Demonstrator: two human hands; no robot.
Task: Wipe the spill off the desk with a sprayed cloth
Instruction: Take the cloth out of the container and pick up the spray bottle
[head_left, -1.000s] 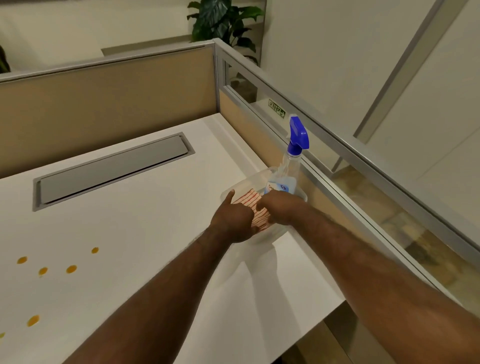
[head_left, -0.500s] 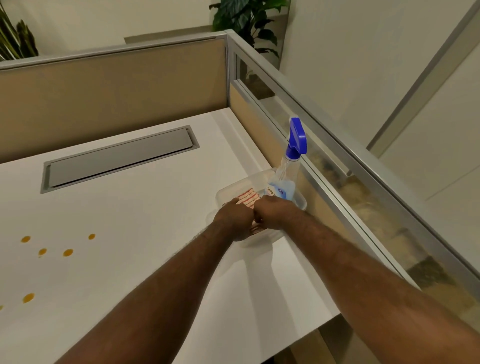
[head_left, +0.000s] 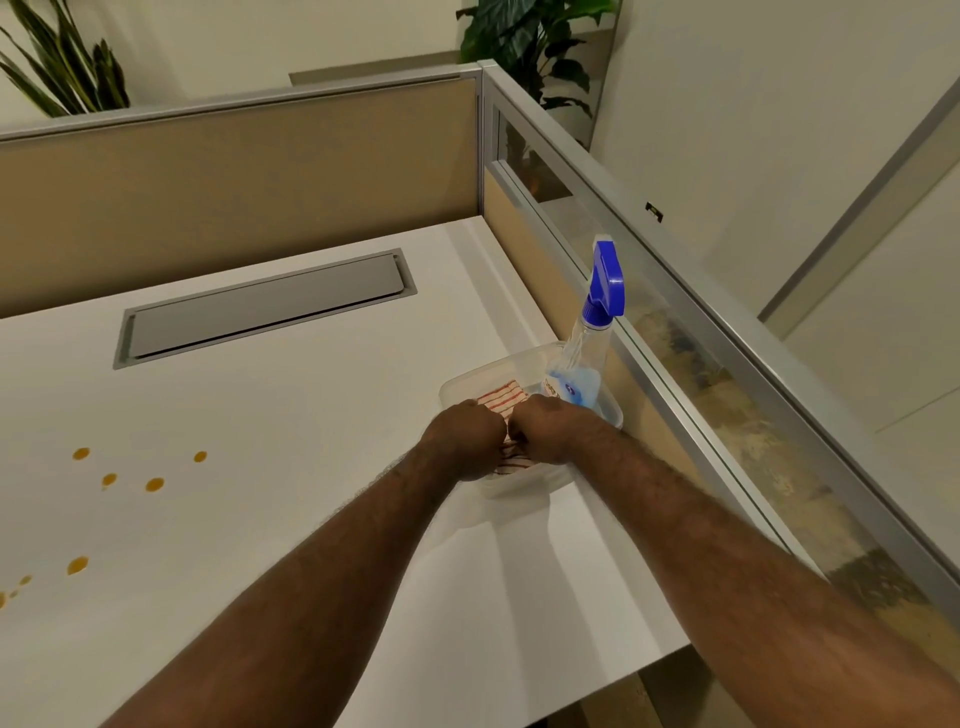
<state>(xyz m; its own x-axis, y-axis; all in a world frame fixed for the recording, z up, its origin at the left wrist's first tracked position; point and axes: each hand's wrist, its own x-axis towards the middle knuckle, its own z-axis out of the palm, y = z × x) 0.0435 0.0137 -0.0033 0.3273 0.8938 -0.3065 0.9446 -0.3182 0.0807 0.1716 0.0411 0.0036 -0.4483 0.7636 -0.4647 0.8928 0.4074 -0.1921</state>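
Red-striped cloth (head_left: 501, 400) lies in the clear plastic tub (head_left: 524, 483), spray bottle (head_left: 587, 358) upright at the tub's far corner. Your left hand (head_left: 464, 440) and right hand (head_left: 543, 434) have closed into fists gripping it; orange spill drops (head_left: 154, 484) wait well left of the tub.

We see a white desk (head_left: 291, 415); left of its clear tub (head_left: 524, 486) lie orange drops (head_left: 154, 484).
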